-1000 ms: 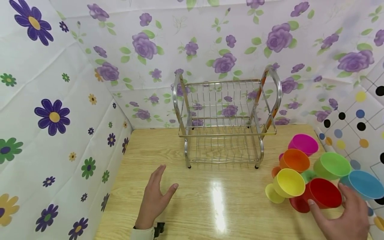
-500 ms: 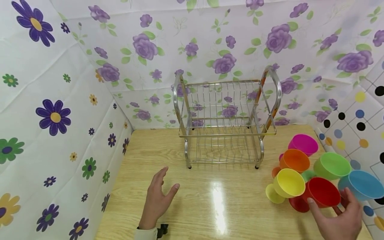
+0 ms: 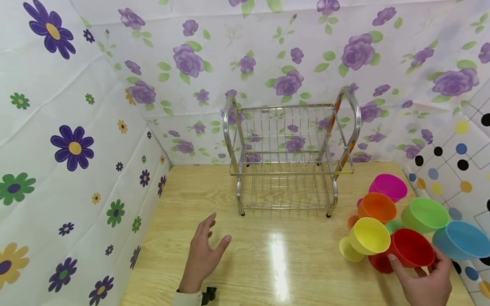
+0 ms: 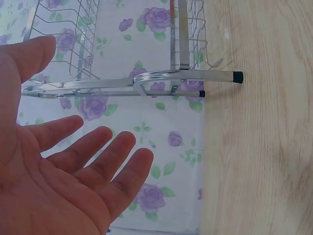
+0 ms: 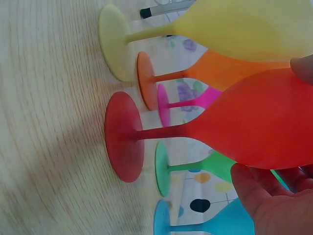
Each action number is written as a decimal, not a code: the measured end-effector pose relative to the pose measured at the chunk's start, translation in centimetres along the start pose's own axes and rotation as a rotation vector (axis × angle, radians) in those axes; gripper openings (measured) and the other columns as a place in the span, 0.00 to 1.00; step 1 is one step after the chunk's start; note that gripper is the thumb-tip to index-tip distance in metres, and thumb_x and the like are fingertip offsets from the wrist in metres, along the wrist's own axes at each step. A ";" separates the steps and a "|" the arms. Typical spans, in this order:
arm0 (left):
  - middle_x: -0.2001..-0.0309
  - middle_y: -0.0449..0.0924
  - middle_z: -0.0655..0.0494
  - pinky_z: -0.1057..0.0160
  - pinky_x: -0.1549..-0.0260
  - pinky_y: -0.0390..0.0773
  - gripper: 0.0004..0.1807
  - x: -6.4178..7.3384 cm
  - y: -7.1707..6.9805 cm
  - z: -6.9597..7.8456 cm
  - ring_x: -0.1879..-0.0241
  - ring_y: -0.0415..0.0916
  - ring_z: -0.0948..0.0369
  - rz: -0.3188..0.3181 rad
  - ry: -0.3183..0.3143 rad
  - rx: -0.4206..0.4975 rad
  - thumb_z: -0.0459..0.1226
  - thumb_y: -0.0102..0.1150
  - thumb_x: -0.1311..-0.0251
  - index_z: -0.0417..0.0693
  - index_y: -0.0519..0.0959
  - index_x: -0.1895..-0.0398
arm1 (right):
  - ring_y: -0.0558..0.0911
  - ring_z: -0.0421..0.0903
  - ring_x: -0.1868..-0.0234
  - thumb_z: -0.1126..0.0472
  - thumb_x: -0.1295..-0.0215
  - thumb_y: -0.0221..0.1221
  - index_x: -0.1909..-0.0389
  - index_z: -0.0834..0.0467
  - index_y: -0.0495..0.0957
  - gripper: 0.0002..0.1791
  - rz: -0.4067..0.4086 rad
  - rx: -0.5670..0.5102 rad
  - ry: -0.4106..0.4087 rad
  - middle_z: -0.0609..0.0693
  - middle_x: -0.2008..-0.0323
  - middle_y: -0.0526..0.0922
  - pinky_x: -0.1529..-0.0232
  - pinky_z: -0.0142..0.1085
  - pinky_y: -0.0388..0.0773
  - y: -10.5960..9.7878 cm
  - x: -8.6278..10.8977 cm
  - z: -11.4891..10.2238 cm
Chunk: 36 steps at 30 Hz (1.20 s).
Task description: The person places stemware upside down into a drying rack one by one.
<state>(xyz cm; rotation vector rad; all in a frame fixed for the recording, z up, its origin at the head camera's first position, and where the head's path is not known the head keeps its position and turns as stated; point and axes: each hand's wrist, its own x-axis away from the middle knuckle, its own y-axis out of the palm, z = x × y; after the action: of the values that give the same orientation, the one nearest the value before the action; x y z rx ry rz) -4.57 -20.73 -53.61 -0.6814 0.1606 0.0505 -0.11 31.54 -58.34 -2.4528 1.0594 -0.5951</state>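
At the right, a red plastic goblet (image 3: 411,246) stands on the table. My right hand (image 3: 428,281) grips its bowl, thumb on the near left side and fingers round the right. In the right wrist view the thumb and fingertips meet opposite sides of the red bowl, and its round foot (image 5: 124,137) is at the tabletop. Close around it are yellow (image 3: 369,236), orange (image 3: 377,207), magenta (image 3: 388,187), green (image 3: 425,214) and blue (image 3: 462,239) goblets. My left hand (image 3: 203,259) holds nothing, its fingers spread and relaxed above the table's left part.
A two-tier chrome dish rack (image 3: 287,172) stands at the back middle of the wooden table (image 3: 306,272). Flower-patterned sheets line the back (image 3: 260,38) and left (image 3: 34,140), and a dotted sheet (image 3: 448,182) hangs at the right.
My right hand has moved left and closed from beside the red goblet onto its bowl. My left hand has shifted slightly to the right. The goblets have hardly moved.
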 end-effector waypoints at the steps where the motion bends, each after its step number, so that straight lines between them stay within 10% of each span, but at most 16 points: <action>1: 0.25 0.68 0.44 0.39 0.37 0.82 0.42 0.0 0.0 0.0 0.27 0.71 0.46 -0.001 0.002 0.002 0.54 0.66 0.29 0.55 0.62 0.17 | 0.61 0.57 0.22 0.43 0.35 0.72 0.16 0.33 0.46 0.55 0.004 0.004 -0.002 0.44 0.15 0.56 0.25 0.60 0.70 -0.1 0.0 0.0; 18: 0.25 0.69 0.46 0.40 0.36 0.82 0.41 0.0 0.1 0.5 0.28 0.71 0.46 -0.014 0.011 -0.001 0.55 0.67 0.29 0.54 0.64 0.19 | 0.66 0.51 0.23 0.50 0.34 0.73 0.18 0.33 0.55 0.49 0.180 0.044 -0.126 0.40 0.19 0.65 0.22 0.37 0.69 -3.1 3.7 -3.9; 36: 0.25 0.69 0.48 0.40 0.36 0.82 0.40 0.3 0.7 0.8 0.28 0.71 0.46 -0.037 0.040 0.005 0.54 0.66 0.29 0.54 0.65 0.19 | 0.73 0.32 0.41 0.72 0.50 0.79 0.24 0.42 0.69 0.53 0.139 -0.066 -0.500 0.40 0.31 0.79 0.54 0.08 0.69 -6.4 10.2 -11.2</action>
<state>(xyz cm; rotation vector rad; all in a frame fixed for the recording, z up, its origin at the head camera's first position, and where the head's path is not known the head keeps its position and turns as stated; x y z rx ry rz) -4.26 -19.67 -53.48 -0.6801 0.1865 0.0012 4.08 25.74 -43.55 -2.3697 1.0331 0.1002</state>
